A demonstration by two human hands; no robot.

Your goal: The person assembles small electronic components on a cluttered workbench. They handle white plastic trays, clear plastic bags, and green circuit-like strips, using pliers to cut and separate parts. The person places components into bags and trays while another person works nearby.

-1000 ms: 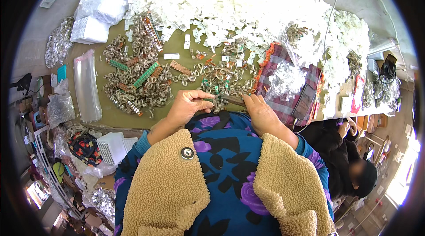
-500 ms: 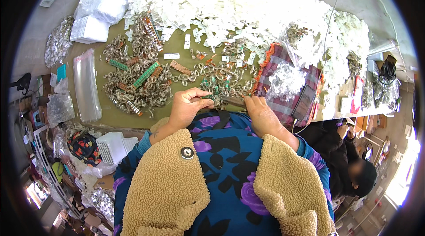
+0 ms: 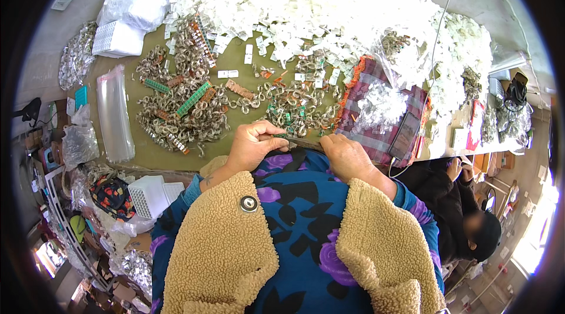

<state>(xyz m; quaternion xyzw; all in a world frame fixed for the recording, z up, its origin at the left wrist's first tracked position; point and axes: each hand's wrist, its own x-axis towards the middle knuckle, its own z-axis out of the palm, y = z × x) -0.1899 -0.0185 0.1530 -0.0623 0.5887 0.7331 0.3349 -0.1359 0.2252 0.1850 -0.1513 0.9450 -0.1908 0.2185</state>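
Observation:
My left hand (image 3: pixel 254 146) is closed in a pinch at the near edge of the table. A small green piece (image 3: pixel 281 135) shows at its fingertips; its kind is unclear. To the right, my right hand (image 3: pixel 348 156) is closed, knuckles up, its fingertips pointing toward the left hand; whatever they hold is hidden. Just beyond both hands lies a heap of small coiled brownish pieces (image 3: pixel 303 99) with green and orange bits. A larger heap of similar coils (image 3: pixel 182 120) is to the left, with a green strip (image 3: pixel 193 100) on top.
Small white pieces (image 3: pixel 306 2) cover the far side of the table. On the right, a plaid cloth (image 3: pixel 368 87) bears clear plastic bits and a phone (image 3: pixel 405 135) with a cable. Clear bags (image 3: pixel 116 117) and a white basket (image 3: pixel 118 39) are left. A person (image 3: pixel 438 187) sits at right.
My left hand has shifted slightly right, toward me. My right hand has come slightly nearer me, with its fingers more curled. One small white piece beyond the hands looks displaced.

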